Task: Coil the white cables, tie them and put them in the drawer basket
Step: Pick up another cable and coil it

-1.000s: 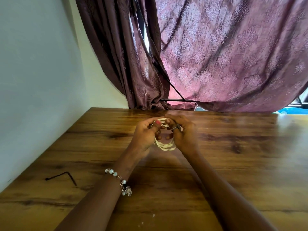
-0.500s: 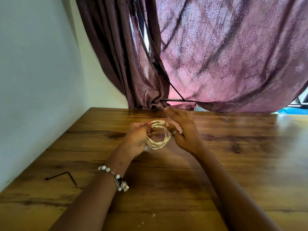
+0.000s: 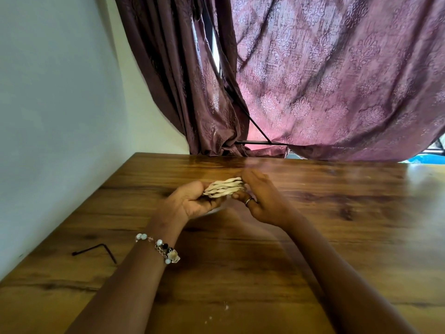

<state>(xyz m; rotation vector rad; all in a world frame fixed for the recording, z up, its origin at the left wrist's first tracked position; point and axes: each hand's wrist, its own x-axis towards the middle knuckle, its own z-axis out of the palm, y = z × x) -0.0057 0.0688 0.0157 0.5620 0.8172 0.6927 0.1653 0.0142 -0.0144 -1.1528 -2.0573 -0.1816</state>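
One coiled bundle of white cable (image 3: 225, 189) is held above the table (image 3: 337, 237) between two hands. The left hand (image 3: 190, 203) grips its left end with curled fingers; the right hand (image 3: 261, 201) pinches its right end. The bundle's long axis runs left to right, rising slightly toward the right. Its ends are hidden inside both grips, and the strands blur together.

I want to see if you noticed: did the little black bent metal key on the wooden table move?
No. The black bent metal key lies in the same spot near the left edge of the wooden table, close to the white wall.
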